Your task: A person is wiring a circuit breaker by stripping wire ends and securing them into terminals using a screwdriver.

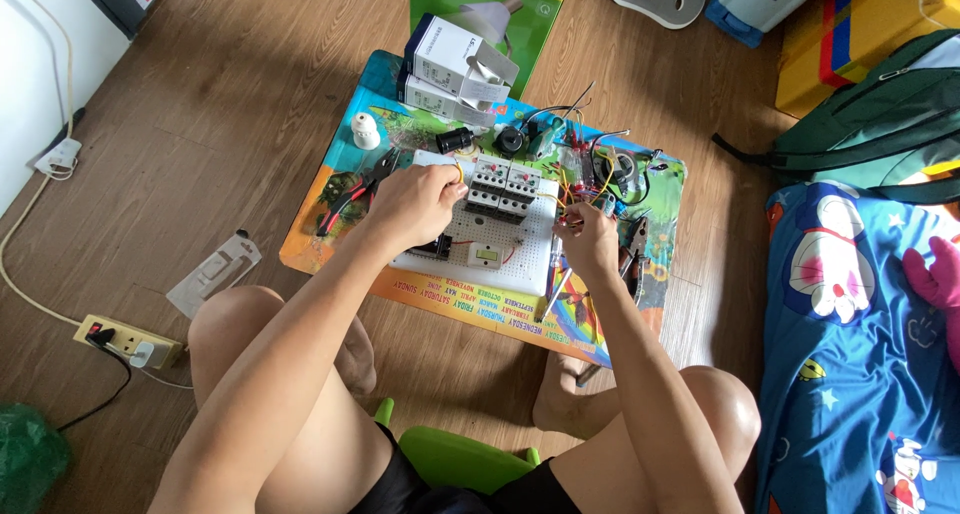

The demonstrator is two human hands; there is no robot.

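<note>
A white perforated board (530,242) lies on a small colourful low table (340,174). Two grey-and-white contactor blocks (505,187) are mounted at its far side, and a small white meter (487,256) sits near its front edge. My left hand (415,202) rests on the board's left part, fingers curled beside the blocks and pinching a yellow wire (459,168). My right hand (588,239) is at the board's right edge, fingers closed on thin red and yellow wires (570,217). A screwdriver (552,292) lies below that hand.
Red-handled pliers (352,192) lie left of the board, loose wires and small parts (600,164) at the far right. White boxes (455,64) stand at the table's far edge. A power strip (128,342) sits on the wooden floor at left, a green backpack (880,124) at right.
</note>
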